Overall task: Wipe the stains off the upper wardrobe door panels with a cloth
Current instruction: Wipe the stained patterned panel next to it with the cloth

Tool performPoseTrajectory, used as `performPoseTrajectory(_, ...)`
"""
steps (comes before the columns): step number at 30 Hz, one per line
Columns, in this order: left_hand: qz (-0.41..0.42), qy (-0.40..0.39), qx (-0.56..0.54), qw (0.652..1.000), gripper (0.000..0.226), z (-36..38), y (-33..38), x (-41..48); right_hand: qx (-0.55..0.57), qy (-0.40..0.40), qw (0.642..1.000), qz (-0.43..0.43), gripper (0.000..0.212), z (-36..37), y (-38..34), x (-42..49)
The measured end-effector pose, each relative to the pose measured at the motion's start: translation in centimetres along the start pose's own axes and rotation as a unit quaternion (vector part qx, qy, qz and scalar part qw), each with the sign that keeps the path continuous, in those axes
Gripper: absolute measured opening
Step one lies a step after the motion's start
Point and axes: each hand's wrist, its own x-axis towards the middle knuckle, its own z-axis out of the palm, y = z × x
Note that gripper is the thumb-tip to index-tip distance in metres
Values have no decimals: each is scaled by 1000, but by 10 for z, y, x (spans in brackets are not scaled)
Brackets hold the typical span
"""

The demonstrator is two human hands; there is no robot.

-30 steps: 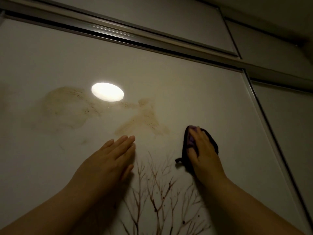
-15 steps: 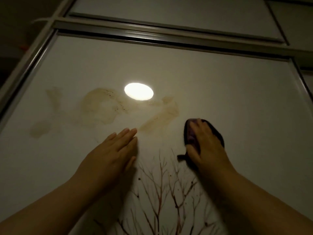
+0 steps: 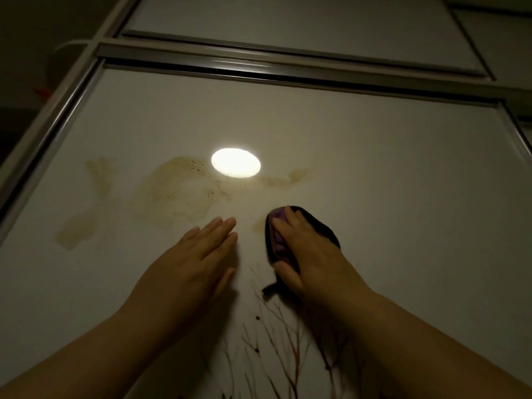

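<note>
A white wardrobe door panel [image 3: 388, 174] fills the view. Brownish stains [image 3: 175, 188] spread across its upper left part, with a smaller patch [image 3: 296, 175] right of the light spot. My right hand [image 3: 305, 249] presses a dark purple cloth [image 3: 276, 234] flat against the panel, fingers straight over it and thumb along its lower edge, just right of a faint smear [image 3: 257, 226]. My left hand [image 3: 198, 254] lies flat on the panel with straight fingers, just left of the cloth and below the big stain.
A bright oval light reflection [image 3: 236, 162] sits above the hands. A metal frame rail [image 3: 259, 64] runs across the top and a side rail [image 3: 49, 131] down the left. A brown printed tree pattern [image 3: 276, 341] lies below the hands. More panels [image 3: 288, 21] lie above.
My right hand has slid the cloth left over the smear that lay between the hands; most of that smear is gone. The view has shifted, showing the panel's left frame.
</note>
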Motion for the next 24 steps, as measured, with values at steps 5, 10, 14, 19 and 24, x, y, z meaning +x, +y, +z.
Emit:
performPoseTrajectory(5, 37, 25, -12, 999, 51, -7, -20, -2, 4, 106, 986, 130, 60, -31, 37, 32)
performPoseTrajectory(10, 40, 35, -16, 998, 51, -5, -52, -9, -14, 165, 973, 164, 39, -27, 16, 116)
performPoseTrajectory(14, 41, 45, -24, 998, 51, 0, -72, -20, -3, 131, 986, 100, 44, -3, -33, 129)
performPoseTrajectory(19, 41, 44, -22, 998, 53, 5, -84, -32, 14, 15, 999, 33, 59, -1, -37, 83)
performPoseTrajectory(24, 54, 32, -45, 997, 54, 8, -89, -45, 29, 39, 989, 140, 58, -17, -13, 49)
